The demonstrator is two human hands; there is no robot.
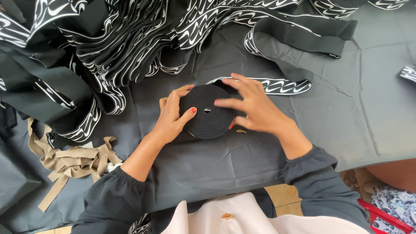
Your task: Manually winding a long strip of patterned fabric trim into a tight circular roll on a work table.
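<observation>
On the dark-clothed worktop point(368, 108), dead centre, I have a black roll of elastic band point(208, 111) between both hands
Left hand point(172, 116) cups the roll's left edge, thumb pressed on its flat face near the core; right hand point(253, 106) lies over the right side, fingers spread, a loose patterned tail point(277, 85) trailing out beyond them. I judge the winding nearly tight; next calls for firm thumb pressure while turning. Both forearms angle inward, wrists low, and a heap of black-and-white banding point(108, 47) sits behind
</observation>
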